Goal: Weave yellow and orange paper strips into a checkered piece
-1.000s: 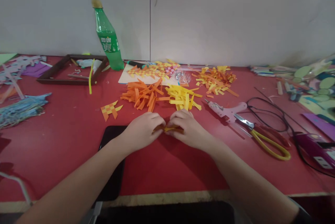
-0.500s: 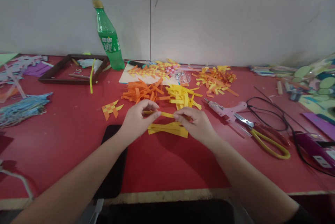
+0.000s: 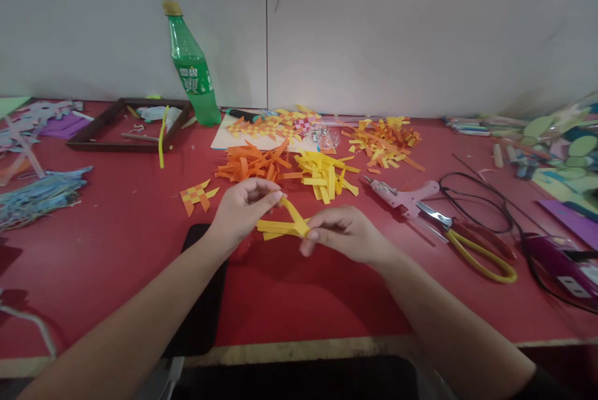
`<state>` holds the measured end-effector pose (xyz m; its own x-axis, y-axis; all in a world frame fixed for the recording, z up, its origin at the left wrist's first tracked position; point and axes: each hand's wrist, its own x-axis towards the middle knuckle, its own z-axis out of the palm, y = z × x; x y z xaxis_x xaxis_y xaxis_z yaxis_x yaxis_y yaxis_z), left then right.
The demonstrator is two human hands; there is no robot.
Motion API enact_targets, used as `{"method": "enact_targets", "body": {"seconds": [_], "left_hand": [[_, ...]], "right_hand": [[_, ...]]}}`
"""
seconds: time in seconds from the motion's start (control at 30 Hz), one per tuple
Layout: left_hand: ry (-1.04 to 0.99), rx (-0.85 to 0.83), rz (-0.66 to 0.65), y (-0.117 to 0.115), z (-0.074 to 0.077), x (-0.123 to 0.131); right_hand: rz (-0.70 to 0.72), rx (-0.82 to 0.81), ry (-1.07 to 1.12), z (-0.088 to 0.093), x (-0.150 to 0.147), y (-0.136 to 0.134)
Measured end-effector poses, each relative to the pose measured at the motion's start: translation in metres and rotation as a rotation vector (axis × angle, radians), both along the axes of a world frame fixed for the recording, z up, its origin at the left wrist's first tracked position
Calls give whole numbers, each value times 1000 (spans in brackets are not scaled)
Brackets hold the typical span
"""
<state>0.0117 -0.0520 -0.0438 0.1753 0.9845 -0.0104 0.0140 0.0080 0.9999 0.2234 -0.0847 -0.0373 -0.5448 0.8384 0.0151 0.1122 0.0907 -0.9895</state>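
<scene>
A yellow paper strip (image 3: 293, 212) is stretched at a slant between my two hands. My left hand (image 3: 243, 210) pinches its upper end, and my right hand (image 3: 343, 233) grips the lower end between thumb and fingers. Below the strip, several yellow strips (image 3: 275, 229) lie on the red table, partly covered by it. Just beyond my hands are a pile of orange strips (image 3: 252, 163) and a pile of yellow strips (image 3: 327, 176). To the left of my left hand lies a woven orange and yellow paper fish (image 3: 199, 195).
A black phone (image 3: 199, 300) lies under my left forearm. Scissors (image 3: 476, 253) and a pink glue gun (image 3: 404, 197) with a black cable are on the right. At the back stand a green bottle (image 3: 194, 76), a dark frame (image 3: 116, 146) and a heap of orange and yellow scraps (image 3: 385, 141).
My right hand has moved down and slightly towards me with its end of the strip. The strip, nearly level before, now slants down to the right. My left hand has barely moved.
</scene>
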Motion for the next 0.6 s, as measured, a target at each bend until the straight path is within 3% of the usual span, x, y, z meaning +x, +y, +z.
{"method": "enact_targets", "body": {"seconds": [0.13, 0.27, 0.43, 0.6], "left_hand": [[88, -66, -126, -3, 2, 1], [71, -110, -210, -3, 3, 3], [-64, -133, -282, -5, 4, 4], [-168, -227, -296, -7, 4, 4]], "right_hand": [[-204, 213, -145, -2, 0, 7], [-241, 330, -236, -5, 0, 13], [-217, 192, -171, -13, -1, 12], [-282, 11, -101, -13, -3, 10]]}}
